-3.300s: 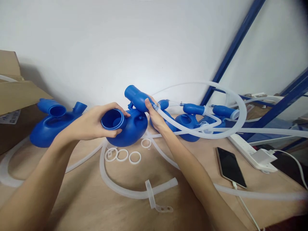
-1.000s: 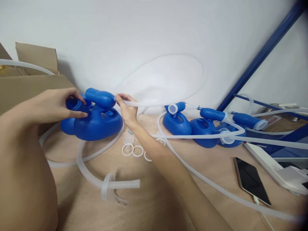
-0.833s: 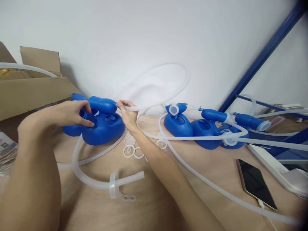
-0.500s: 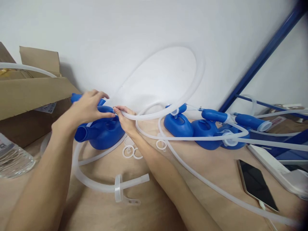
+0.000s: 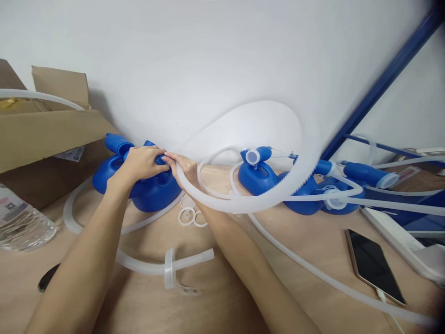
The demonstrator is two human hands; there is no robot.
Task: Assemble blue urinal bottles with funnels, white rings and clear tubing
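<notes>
My left hand (image 5: 144, 162) is closed over the blue tubular mouthpiece (image 5: 160, 160) on top of a blue plastic urinal bottle (image 5: 153, 197). The bottle rests on the table, its upper part largely covered by that hand. My right hand (image 5: 185, 168) pinches a translucent ribbed hose (image 5: 239, 204) close to its end, right against the mouthpiece. Fingertips of both hands meet there, and they hide the joint. From my right hand the hose sweeps down, then loops up towards the wall. Just behind, on the left, stands a second blue urinal bottle (image 5: 100, 178) with its own mouthpiece.
More blue urinal bottles (image 5: 255, 181) with hoses stand at the right. White rings (image 5: 187, 216) and a loose hose end with a strap collar (image 5: 169, 268) lie in front. A cardboard box (image 5: 41, 139) and water bottle (image 5: 24, 222) are left; a phone (image 5: 373, 264) and power strip (image 5: 399, 246) right.
The held bottle has moved left and been set down beside the second one. My left hand has shifted from its neck to the mouthpiece. The hose loop has swung nearer.
</notes>
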